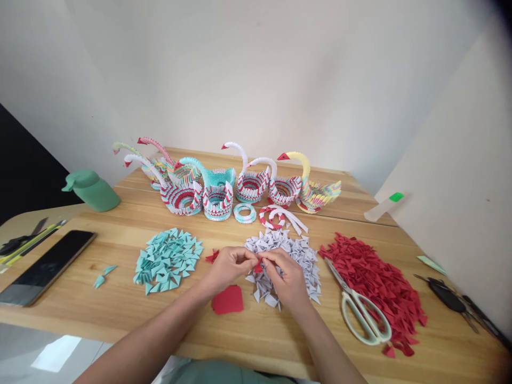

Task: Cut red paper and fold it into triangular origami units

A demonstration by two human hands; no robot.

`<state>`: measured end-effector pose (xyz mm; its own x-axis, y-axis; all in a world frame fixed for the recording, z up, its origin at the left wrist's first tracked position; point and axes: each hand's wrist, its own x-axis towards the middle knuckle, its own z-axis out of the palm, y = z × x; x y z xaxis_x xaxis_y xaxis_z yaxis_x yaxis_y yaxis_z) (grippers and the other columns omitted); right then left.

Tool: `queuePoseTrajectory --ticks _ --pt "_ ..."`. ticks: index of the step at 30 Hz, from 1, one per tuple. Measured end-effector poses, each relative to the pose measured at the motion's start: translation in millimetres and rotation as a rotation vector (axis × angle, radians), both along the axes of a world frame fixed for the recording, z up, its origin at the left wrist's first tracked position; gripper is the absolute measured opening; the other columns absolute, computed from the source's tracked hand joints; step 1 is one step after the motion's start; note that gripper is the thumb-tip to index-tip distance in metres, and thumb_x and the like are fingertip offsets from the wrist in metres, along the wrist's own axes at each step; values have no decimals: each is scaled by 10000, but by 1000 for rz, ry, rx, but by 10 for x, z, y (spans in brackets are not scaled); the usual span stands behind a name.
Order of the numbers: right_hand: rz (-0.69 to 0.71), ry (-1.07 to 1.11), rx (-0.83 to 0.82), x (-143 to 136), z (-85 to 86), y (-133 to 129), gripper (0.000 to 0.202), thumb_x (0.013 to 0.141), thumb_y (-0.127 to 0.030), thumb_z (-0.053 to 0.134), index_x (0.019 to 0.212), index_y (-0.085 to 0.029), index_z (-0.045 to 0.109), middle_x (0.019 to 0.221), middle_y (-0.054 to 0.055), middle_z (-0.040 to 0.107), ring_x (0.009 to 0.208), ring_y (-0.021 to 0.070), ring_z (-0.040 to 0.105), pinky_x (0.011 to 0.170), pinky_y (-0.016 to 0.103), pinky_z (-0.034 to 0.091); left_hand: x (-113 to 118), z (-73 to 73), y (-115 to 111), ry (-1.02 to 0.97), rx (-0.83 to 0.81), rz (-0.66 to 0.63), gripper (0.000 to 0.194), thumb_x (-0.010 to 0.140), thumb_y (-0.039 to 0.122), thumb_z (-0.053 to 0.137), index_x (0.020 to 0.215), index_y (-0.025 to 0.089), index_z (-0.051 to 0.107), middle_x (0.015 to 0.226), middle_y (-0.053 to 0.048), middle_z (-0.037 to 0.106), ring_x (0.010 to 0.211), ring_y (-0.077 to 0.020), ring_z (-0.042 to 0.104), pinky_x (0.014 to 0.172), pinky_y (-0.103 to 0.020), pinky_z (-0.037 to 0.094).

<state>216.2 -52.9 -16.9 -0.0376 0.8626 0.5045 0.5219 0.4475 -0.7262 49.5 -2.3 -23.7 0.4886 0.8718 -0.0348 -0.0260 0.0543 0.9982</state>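
Note:
My left hand and my right hand meet over the pile of white folded paper pieces, fingertips pinched together on a small red paper piece. Fingers cover much of that piece. Just left of my left hand lie a few red folded pieces. Below it, a stack of red paper rests flat on the table. Teal folded pieces form a pile to the left, and a large heap of red folded pieces lies to the right.
Scissors lie against the red heap. Several paper swans stand behind, with a paper ring in front. At left are a phone and a green container; keys lie at right.

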Motion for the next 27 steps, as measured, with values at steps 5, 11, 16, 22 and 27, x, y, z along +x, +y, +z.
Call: queuePoseTrajectory --ticks 5,11,16,22,27 --pt "-8 -7 -2 -11 8 -1 204 904 -175 529 992 -238 703 879 49 684 824 183 647 739 303 506 -4 7 -9 -7 3 1 172 707 294 657 653 130 648 587 6 576 579 -109 487 589 -225 403" --pt "0 2 -1 -2 17 -5 202 902 -164 531 989 -236 698 875 45 679 818 179 646 734 298 504 -6 12 -8 -5 11 4 173 712 292 654 656 128 647 598 1 587 593 -115 502 601 -228 412" --pt "0 2 7 -10 26 -16 199 898 -165 533 980 -235 701 872 44 682 815 177 648 733 294 505 5 5 -3 -12 15 16 163 699 284 656 650 129 644 594 2 587 589 -114 506 601 -228 414" --pt "-23 27 -40 -7 -3 20 207 892 -196 537 1021 -234 695 888 48 689 804 177 649 715 287 518 -2 31 2 -24 44 33 163 715 288 658 671 131 650 634 -14 621 618 -126 531 623 -235 431" --pt "-93 189 -68 17 221 -90 180 887 -244 555 1004 -224 690 958 71 683 820 191 644 677 287 532 -5 48 34 -34 54 109 186 712 319 674 677 138 651 676 -29 649 626 -132 553 623 -238 439"
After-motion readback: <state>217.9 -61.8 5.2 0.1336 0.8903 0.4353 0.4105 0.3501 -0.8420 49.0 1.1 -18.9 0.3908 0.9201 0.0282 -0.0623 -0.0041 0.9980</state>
